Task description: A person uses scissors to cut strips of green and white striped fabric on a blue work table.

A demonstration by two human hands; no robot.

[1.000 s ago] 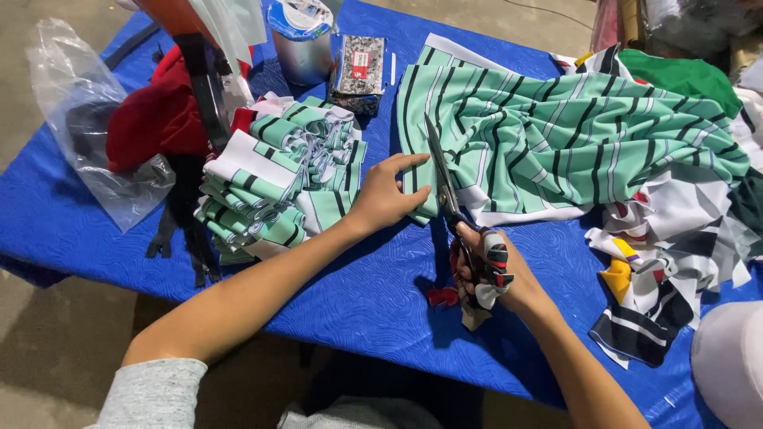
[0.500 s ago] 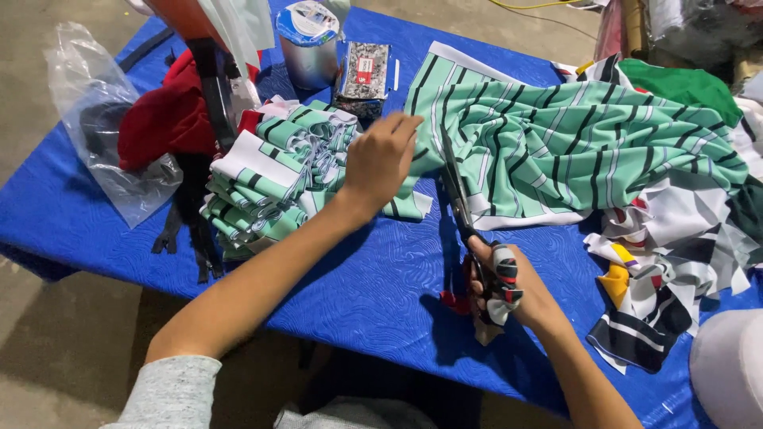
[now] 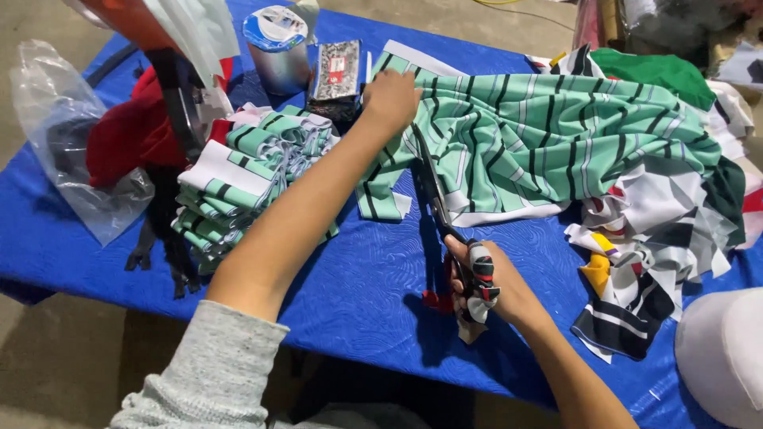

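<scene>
a table [image 3: 373,278] draped in a bright blue textured cover fills the view, standing on a bare grey concrete floor [image 3: 48,373].

a large sheet of mint green cloth with black and white stripes [image 3: 548,135] lies spread over the far right part of the table, its long axis running left to right and its cut edge facing the near edge. the left hand [image 3: 391,97] rests on the cloth's far left corner, fingers curled and pressed together, pinning it flat. the right hand [image 3: 485,282] sits near the middle of the table, fingers closed through the handles of a pair of scissors [image 3: 441,210], which are wrapped in patterned rag. the scissors' long axis runs from the hand towards the far edge, tilted slightly left, with the blades along the cloth's left side; whether the blades are parted cannot be told.

just left of the arm sits a stack of folded striped pieces [image 3: 238,187]. a clear plastic bag [image 3: 63,151] lies at the left edge, red fabric [image 3: 131,131] beside it. a metal tin [image 3: 278,52] stands at the far edge. mixed offcuts [image 3: 652,230] heap towards the right edge.
</scene>
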